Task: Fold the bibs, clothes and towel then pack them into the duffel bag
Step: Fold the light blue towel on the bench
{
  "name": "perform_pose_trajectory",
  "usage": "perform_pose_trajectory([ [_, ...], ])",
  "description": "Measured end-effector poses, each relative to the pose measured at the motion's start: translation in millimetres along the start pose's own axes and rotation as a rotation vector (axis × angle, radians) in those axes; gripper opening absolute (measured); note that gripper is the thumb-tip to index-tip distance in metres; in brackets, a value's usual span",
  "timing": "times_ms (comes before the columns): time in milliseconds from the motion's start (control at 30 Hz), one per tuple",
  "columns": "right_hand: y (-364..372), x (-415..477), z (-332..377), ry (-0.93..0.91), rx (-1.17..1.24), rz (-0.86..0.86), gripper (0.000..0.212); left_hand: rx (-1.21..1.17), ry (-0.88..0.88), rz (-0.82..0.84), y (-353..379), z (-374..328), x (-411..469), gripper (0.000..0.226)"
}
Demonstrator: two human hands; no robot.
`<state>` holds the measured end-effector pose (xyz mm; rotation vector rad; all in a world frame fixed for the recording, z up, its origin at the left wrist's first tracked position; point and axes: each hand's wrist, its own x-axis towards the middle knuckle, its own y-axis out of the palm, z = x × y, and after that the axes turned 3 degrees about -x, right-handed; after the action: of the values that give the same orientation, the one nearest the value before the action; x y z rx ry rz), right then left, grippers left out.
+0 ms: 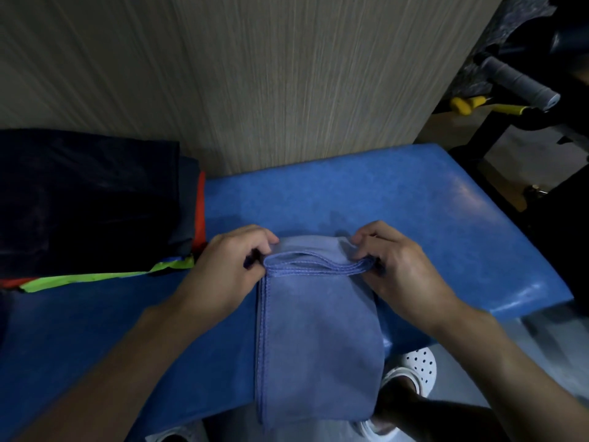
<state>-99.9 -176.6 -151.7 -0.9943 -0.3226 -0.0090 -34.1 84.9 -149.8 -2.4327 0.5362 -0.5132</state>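
Observation:
A blue-grey towel (318,339) lies folded into a long strip across the blue padded bench (430,212), its near end hanging over the front edge. My left hand (232,269) pinches the left corner of the towel's far end. My right hand (395,260) pinches the right corner of the same end. The stitched layers between the two hands are lifted slightly and curl back toward me. A stack of folded dark clothes (89,199) with orange and neon-green bibs (95,277) beneath it sits on the bench at the left. No duffel bag is in view.
A beige striped wall (255,74) stands right behind the bench. Exercise equipment with a grey padded handle (516,81) and yellow grips (471,105) stands at the upper right. My white perforated clog (414,368) shows on the floor below the bench's front edge.

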Motion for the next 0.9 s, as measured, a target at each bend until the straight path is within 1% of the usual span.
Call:
perform_pose_trajectory([
  [67, -1.8, -2.6, -0.6, -0.013, -0.032, 0.016, 0.02, 0.082, 0.068, 0.041, -1.0, 1.5, -1.4, 0.028],
  [200, -4.7, -4.5, -0.3, 0.01, -0.069, 0.049, 0.019, 0.187, 0.141, 0.078, 0.5, 4.7, -0.9, 0.031],
  [300, -5.9, -6.3, 2.2, 0.008, -0.054, 0.084, 0.015, 0.217, 0.156, 0.122, 1.5, 4.0, 1.1, 0.034],
  [333, -7.0, -6.9, 3.9, 0.022, -0.023, 0.099, 0.019, 0.221, 0.15, 0.128, 1.3, 4.0, 0.9, 0.033],
  [367, -8.0, -8.1, 4.6, 0.043, 0.014, 0.109, 0.026, 0.232, 0.132, 0.133, 0.6, 3.4, -0.4, 0.029],
  [467, -8.4, -10.2, 4.6, 0.098, 0.045, 0.112, 0.037, 0.212, 0.044, 0.141, 1.2, 0.5, -6.1, 0.004],
  [533, -4.8, -8.5, 2.6, 0.123, 0.043, 0.079, 0.045, 0.167, -0.013, 0.103, 4.8, -3.4, -6.1, 0.028],
  [567, -2.7, -7.4, 1.8, 0.139, 0.044, 0.066, 0.044, 0.171, -0.024, 0.076, 7.0, -5.1, -5.7, 0.037],
  [600, -0.5, -6.6, 1.0, 0.156, 0.054, 0.059, 0.037, 0.182, -0.019, 0.049, 10.0, -4.1, -5.5, 0.041],
  [667, 3.1, -5.0, -0.2, 0.172, 0.066, 0.065, 0.018, 0.223, -0.03, 0.048, 13.2, -1.4, -6.0, 0.04],
  [700, 3.7, -4.1, -0.6, 0.176, 0.061, 0.076, 0.013, 0.217, -0.056, 0.064, 13.0, -0.9, -6.6, 0.037],
  [733, 3.3, -3.5, -0.4, 0.186, 0.06, 0.09, 0.015, 0.197, -0.082, 0.073, 12.5, 1.0, -7.5, 0.035],
  [800, -0.5, -2.4, 1.7, 0.235, 0.073, 0.122, 0.034, 0.143, -0.14, 0.09, 11.7, 2.1, -8.4, 0.036],
  [867, -3.7, -1.5, 3.7, 0.26, 0.075, 0.146, 0.055, 0.126, -0.186, 0.119, 12.1, 2.3, -8.4, 0.061],
  [900, -4.2, -1.5, 4.0, 0.262, 0.077, 0.155, 0.062, 0.145, -0.187, 0.134, 12.9, 2.6, -7.9, 0.072],
])
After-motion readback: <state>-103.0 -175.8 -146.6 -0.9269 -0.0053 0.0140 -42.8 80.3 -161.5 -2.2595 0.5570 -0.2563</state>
